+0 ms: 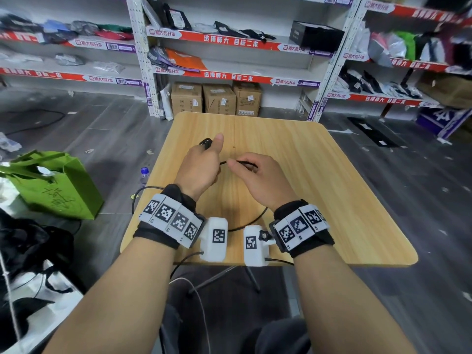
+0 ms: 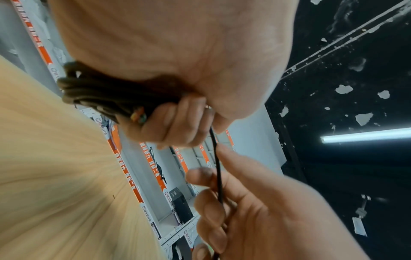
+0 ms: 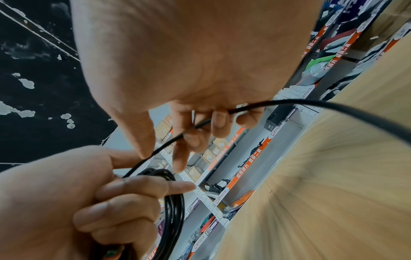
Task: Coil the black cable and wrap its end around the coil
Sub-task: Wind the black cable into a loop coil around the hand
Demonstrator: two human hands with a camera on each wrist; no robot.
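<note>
My left hand (image 1: 201, 162) grips a coil of black cable (image 3: 172, 207) with several loops, its top (image 1: 205, 143) showing past the thumb above the wooden table (image 1: 319, 187). In the left wrist view the coil (image 2: 106, 93) sticks out of the fist. A single strand (image 2: 219, 176) runs from the coil into my right hand (image 1: 255, 175), whose curled fingers (image 3: 219, 123) pinch it. The loose cable (image 1: 252, 219) trails back over the table between my wrists. The cable's far end is hidden.
A green paper bag (image 1: 53, 185) and a water bottle (image 1: 144, 175) stand on the floor left of the table. Cardboard boxes (image 1: 217, 98) and stocked shelves (image 1: 229, 39) lie beyond the far edge. Black bags sit at lower left.
</note>
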